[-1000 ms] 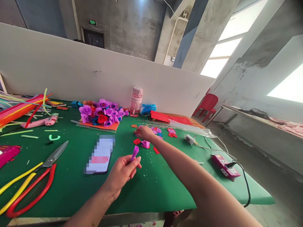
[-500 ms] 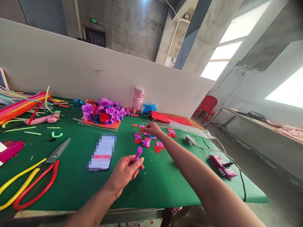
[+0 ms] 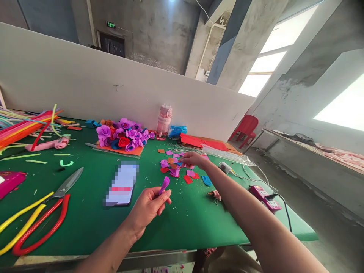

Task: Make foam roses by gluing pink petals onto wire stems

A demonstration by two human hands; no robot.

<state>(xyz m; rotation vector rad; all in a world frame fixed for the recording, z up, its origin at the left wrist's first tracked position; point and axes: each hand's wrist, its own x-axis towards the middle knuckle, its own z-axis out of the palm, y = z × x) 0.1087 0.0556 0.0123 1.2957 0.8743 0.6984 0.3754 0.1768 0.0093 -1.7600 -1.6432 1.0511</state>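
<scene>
Pinched between the thumb and fingers of my left hand (image 3: 155, 206) is a rolled purple paper petal (image 3: 164, 184), its flared end pointing up. My right hand (image 3: 195, 161) reaches forward over a loose scatter of paper petals, fingers bent down and drawn together among them. Whatever those fingertips grip, if anything, is too small to make out. Around them lie purple petals (image 3: 174, 172), red petals (image 3: 188, 179), orange petals (image 3: 170, 160) and, nearer my right forearm, a blue petal (image 3: 207, 181).
On the green table (image 3: 182, 223) are a phone (image 3: 122, 184), large scissors (image 3: 61, 193), a pink glue gun (image 3: 49, 144), a pile of paper roses (image 3: 125, 134), a pink bottle (image 3: 164, 122), red paper (image 3: 201, 142), a charger (image 3: 225, 167) and a magenta power strip (image 3: 264, 198).
My right hand has moved right and slightly nearer across the petals. An orange petal that was at its fingertips now lies in the scatter. My left hand keeps its purple petal, almost unmoved.
</scene>
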